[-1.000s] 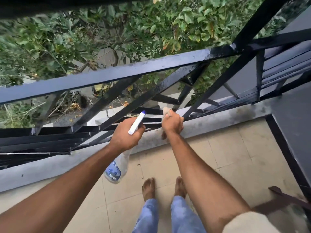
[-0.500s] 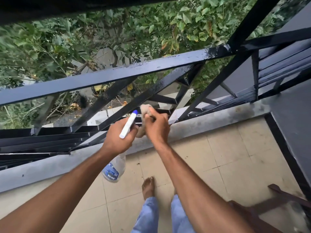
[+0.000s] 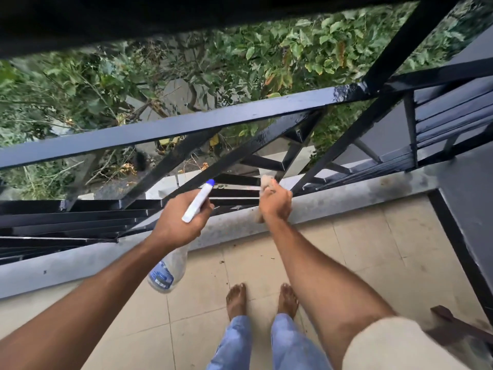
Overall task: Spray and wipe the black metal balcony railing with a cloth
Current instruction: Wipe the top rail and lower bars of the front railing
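The black metal balcony railing (image 3: 186,126) runs across the view, with diagonal bars below its top rail and wet sheen on the bars at the right. My left hand (image 3: 178,222) grips a clear spray bottle (image 3: 168,271) with a white and blue nozzle, held just in front of the lower bars. My right hand (image 3: 274,204) holds a small beige cloth (image 3: 266,181) bunched in its fingers, pressed against the foot of a diagonal bar near the low horizontal slats.
A grey concrete curb (image 3: 346,193) runs under the railing. Beige floor tiles (image 3: 373,249) lie behind it, with my bare feet (image 3: 236,297) on them. A dark wooden piece (image 3: 453,321) juts in at the lower right. Green foliage (image 3: 266,54) fills the space beyond.
My right hand with the cloth has slid right along the low bars, away from my left hand. The spray bottle stays at about the same spot.
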`<act>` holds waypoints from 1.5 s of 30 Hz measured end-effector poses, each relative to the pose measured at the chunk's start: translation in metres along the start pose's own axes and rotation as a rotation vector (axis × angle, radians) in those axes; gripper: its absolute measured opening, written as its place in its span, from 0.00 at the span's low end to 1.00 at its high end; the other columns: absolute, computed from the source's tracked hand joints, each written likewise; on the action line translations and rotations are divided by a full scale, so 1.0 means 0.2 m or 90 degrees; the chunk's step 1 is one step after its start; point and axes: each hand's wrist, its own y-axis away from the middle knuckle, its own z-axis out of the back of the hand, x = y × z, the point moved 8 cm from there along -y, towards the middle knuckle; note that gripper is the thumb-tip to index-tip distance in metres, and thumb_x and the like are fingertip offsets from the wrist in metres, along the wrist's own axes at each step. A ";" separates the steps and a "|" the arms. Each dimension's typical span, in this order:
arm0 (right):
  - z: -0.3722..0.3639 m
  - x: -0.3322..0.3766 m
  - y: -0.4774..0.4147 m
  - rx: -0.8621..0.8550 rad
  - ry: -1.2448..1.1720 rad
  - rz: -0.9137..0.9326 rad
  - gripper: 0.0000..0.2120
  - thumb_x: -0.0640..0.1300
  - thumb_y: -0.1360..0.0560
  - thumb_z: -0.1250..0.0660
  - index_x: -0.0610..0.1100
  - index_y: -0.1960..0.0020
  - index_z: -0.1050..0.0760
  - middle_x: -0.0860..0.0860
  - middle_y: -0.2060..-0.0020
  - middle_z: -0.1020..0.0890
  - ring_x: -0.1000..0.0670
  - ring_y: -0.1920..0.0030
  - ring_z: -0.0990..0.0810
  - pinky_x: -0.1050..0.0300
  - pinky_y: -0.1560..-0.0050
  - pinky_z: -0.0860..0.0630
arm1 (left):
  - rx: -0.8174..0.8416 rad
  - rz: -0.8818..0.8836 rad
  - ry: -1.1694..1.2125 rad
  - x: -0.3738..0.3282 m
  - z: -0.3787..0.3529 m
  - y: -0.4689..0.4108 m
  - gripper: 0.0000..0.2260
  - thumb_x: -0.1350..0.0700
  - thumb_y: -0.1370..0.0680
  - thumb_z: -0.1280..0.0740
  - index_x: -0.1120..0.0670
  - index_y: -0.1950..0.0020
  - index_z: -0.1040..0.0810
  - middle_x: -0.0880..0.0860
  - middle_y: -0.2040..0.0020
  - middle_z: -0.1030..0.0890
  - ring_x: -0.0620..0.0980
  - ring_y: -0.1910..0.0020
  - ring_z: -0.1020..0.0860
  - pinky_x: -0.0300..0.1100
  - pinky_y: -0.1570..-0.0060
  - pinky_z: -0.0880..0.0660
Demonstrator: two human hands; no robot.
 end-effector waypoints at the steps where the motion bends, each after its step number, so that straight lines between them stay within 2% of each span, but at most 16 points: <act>1: -0.01 -0.02 -0.02 -0.007 0.008 -0.005 0.19 0.45 0.17 0.39 0.55 0.27 0.27 0.41 0.38 0.26 0.37 0.42 0.21 0.52 0.44 0.26 | 0.006 -0.007 -0.001 -0.01 -0.03 -0.01 0.10 0.56 0.20 0.32 0.53 0.61 0.26 0.50 0.73 0.22 0.54 0.75 0.21 0.54 0.68 0.22; 4: -0.06 -0.04 -0.02 0.005 -0.008 0.008 0.20 0.45 0.17 0.40 0.56 0.25 0.29 0.41 0.38 0.26 0.38 0.41 0.22 0.52 0.42 0.27 | 0.030 -0.017 0.010 -0.02 -0.12 -0.01 0.11 0.52 0.21 0.33 0.49 0.63 0.28 0.48 0.73 0.23 0.51 0.75 0.21 0.51 0.68 0.22; 8: -0.02 -0.03 -0.07 0.072 -0.016 -0.014 0.20 0.47 0.19 0.37 0.55 0.28 0.25 0.46 0.34 0.21 0.41 0.35 0.23 0.55 0.36 0.28 | 0.032 -0.007 -0.001 -0.06 -0.19 0.02 0.10 0.57 0.19 0.33 0.52 0.61 0.26 0.50 0.71 0.23 0.52 0.73 0.21 0.50 0.67 0.22; 12: 0.05 0.06 0.05 0.172 -0.005 0.068 0.17 0.49 0.22 0.33 0.56 0.34 0.20 0.52 0.37 0.17 0.46 0.38 0.20 0.59 0.40 0.26 | 0.010 0.010 0.028 -0.08 -0.20 0.06 0.10 0.57 0.20 0.33 0.52 0.61 0.26 0.51 0.68 0.22 0.56 0.71 0.20 0.52 0.66 0.22; 14: 0.07 0.08 0.17 0.205 -0.007 0.116 0.16 0.50 0.22 0.32 0.57 0.35 0.19 0.55 0.38 0.17 0.49 0.40 0.19 0.57 0.38 0.24 | 0.001 0.006 0.024 -0.10 -0.19 0.09 0.09 0.55 0.21 0.33 0.51 0.61 0.27 0.50 0.68 0.22 0.57 0.69 0.20 0.55 0.63 0.22; 16: 0.11 0.06 0.26 0.202 -0.049 0.127 0.16 0.49 0.23 0.32 0.58 0.35 0.20 0.57 0.40 0.16 0.50 0.41 0.18 0.52 0.37 0.23 | 0.001 0.007 0.021 -0.12 -0.19 0.11 0.10 0.55 0.20 0.33 0.51 0.61 0.27 0.51 0.68 0.21 0.56 0.69 0.20 0.52 0.63 0.22; 19: 0.23 0.00 0.36 0.134 -0.166 0.073 0.17 0.48 0.23 0.31 0.56 0.35 0.20 0.56 0.40 0.16 0.50 0.41 0.17 0.52 0.36 0.22 | -0.003 0.030 0.044 -0.16 -0.16 0.13 0.08 0.58 0.20 0.33 0.54 0.60 0.25 0.53 0.68 0.21 0.52 0.73 0.20 0.42 0.69 0.23; 22: 0.41 -0.03 0.42 0.068 -0.258 0.023 0.17 0.44 0.22 0.30 0.49 0.34 0.20 0.54 0.39 0.17 0.51 0.38 0.19 0.55 0.33 0.25 | -0.015 0.027 0.052 -0.20 -0.11 0.13 0.09 0.56 0.20 0.33 0.53 0.60 0.25 0.52 0.69 0.20 0.52 0.74 0.19 0.48 0.68 0.21; 26: 0.61 0.02 0.46 0.058 -0.297 0.020 0.17 0.44 0.21 0.30 0.47 0.33 0.20 0.53 0.38 0.17 0.54 0.44 0.19 0.61 0.40 0.26 | -0.025 0.024 0.033 -0.30 -0.06 0.13 0.10 0.50 0.21 0.33 0.52 0.61 0.25 0.52 0.68 0.19 0.55 0.70 0.18 0.51 0.63 0.20; 30: 0.71 0.06 0.45 0.022 -0.296 0.009 0.16 0.47 0.23 0.28 0.50 0.35 0.19 0.55 0.39 0.17 0.51 0.40 0.19 0.51 0.32 0.26 | -0.042 0.035 -0.002 -0.37 -0.05 0.16 0.11 0.48 0.21 0.34 0.51 0.62 0.26 0.52 0.67 0.19 0.55 0.67 0.18 0.53 0.58 0.20; 34: 0.72 0.11 0.42 0.049 -0.302 0.023 0.16 0.50 0.24 0.28 0.52 0.36 0.18 0.56 0.41 0.16 0.52 0.41 0.18 0.51 0.34 0.24 | -0.056 0.095 0.032 -0.38 -0.10 0.21 0.12 0.51 0.20 0.32 0.51 0.62 0.26 0.50 0.69 0.20 0.54 0.71 0.17 0.53 0.59 0.19; 40: 0.69 0.15 0.38 0.118 -0.326 -0.003 0.15 0.49 0.23 0.28 0.53 0.37 0.18 0.56 0.43 0.15 0.52 0.45 0.18 0.53 0.36 0.23 | -0.118 0.172 0.095 -0.42 -0.15 0.26 0.11 0.54 0.21 0.32 0.54 0.63 0.25 0.55 0.69 0.19 0.58 0.68 0.17 0.56 0.59 0.19; 45: 0.65 0.21 0.37 0.150 -0.311 -0.017 0.14 0.53 0.26 0.27 0.58 0.41 0.18 0.60 0.48 0.15 0.51 0.46 0.17 0.47 0.38 0.20 | -0.160 0.203 0.132 -0.47 -0.15 0.25 0.15 0.47 0.23 0.33 0.56 0.64 0.26 0.55 0.69 0.20 0.61 0.67 0.18 0.59 0.60 0.19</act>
